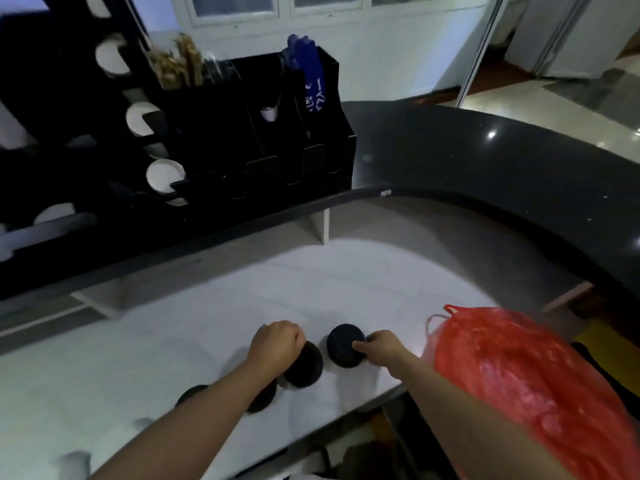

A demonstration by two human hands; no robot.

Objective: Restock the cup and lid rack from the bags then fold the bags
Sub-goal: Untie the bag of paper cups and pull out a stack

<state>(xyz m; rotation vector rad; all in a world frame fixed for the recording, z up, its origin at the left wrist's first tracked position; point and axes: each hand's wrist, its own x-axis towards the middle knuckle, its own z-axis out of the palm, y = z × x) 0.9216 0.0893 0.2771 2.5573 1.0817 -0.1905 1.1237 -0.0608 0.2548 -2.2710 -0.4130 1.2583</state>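
Note:
Several black round lids lie on the white counter (pixel 207 306). My left hand (pixel 277 344) is closed over the top of one black lid stack (pixel 306 368). My right hand (pixel 379 348) pinches the right edge of another black lid stack (pixel 343 342). Two more black lids (pixel 192 393) lie partly hidden under my left forearm. A red plastic bag (pixel 512 375) sits at the counter's right end, beside my right arm. The black cup and lid rack (pixel 214 140) stands on the raised dark ledge at the upper left, with white cups (pixel 162 174) showing in its round holes.
A curved dark countertop (pixel 485 161) runs above and around the white counter. The rack's compartments hold wooden stirrers (pixel 180 64) and a blue packet (pixel 311 77). The counter's front edge is close under my arms. Tiled floor shows at the far right.

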